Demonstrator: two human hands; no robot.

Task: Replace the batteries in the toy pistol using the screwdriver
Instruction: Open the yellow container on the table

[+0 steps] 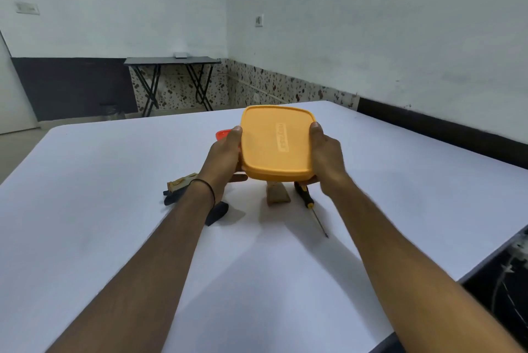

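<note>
Furthest left, the toy pistol (180, 185) lies on the white table (114, 181) beneath the left wrist. The forearm crosses it, so only a tan and black end shows on one side and a black end on the other. The left hand (224, 155) grips the left edge of a yellow lidded container (275, 142), thumb on the lid, its other fingers hidden under the box. Behind this hand a red-orange object (222, 134) peeks out, mostly covered. Below the container, between the hands, sits a small tan piece (277, 194), too blurred to identify. The screwdriver (310, 204) lies on the table under the right hand, its handle top hidden, its thin shaft pointing toward the person. The right hand (327, 156) clasps the container's right edge, fingers likewise tucked beneath.
</note>
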